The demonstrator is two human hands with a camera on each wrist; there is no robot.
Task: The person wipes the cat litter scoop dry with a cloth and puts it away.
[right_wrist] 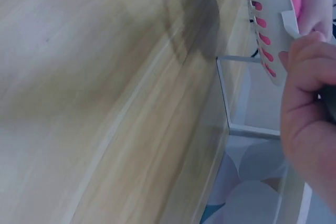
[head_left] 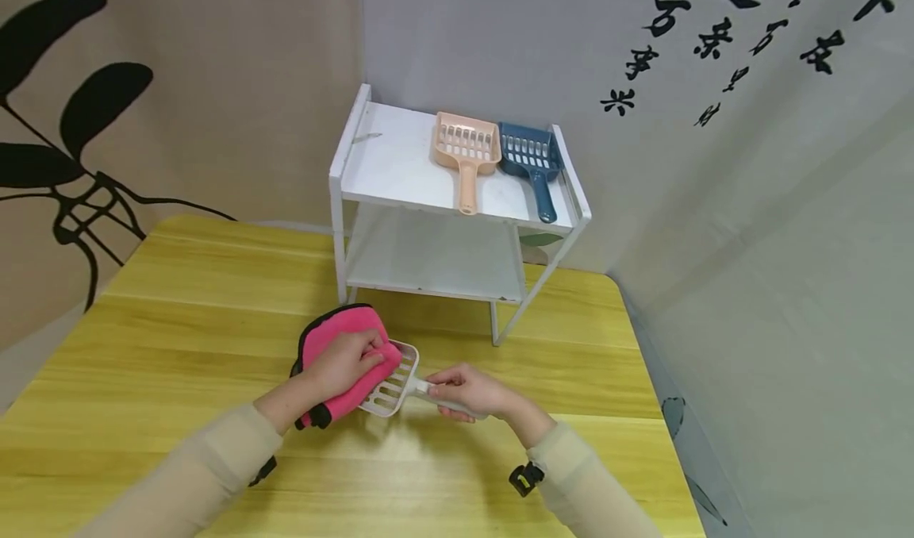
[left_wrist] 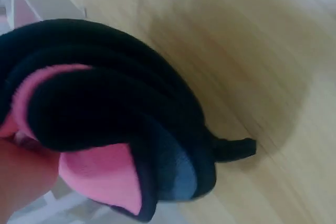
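A white slotted litter scoop [head_left: 412, 384] is held above the wooden table, its head pointing left in the head view. My right hand [head_left: 467, 391] grips its handle, fingers curled round it. In my left hand [head_left: 343, 366] is a pink cloth [head_left: 321, 346] with black edging, folded over the far left part of the scoop's head, which it hides. From the left wrist, the cloth [left_wrist: 102, 174] shows dark folds and a short black tab. The right wrist view catches the scoop's head [right_wrist: 273, 9] with pink showing through its slots.
A white two-tier shelf [head_left: 428, 264] stands at the back of the yellow wooden table [head_left: 178, 324]. On its top tier lie a peach slotted scoop [head_left: 467, 161] and a dark blue one [head_left: 539, 177], side by side with handles toward me. Curtains with black prints hang behind.
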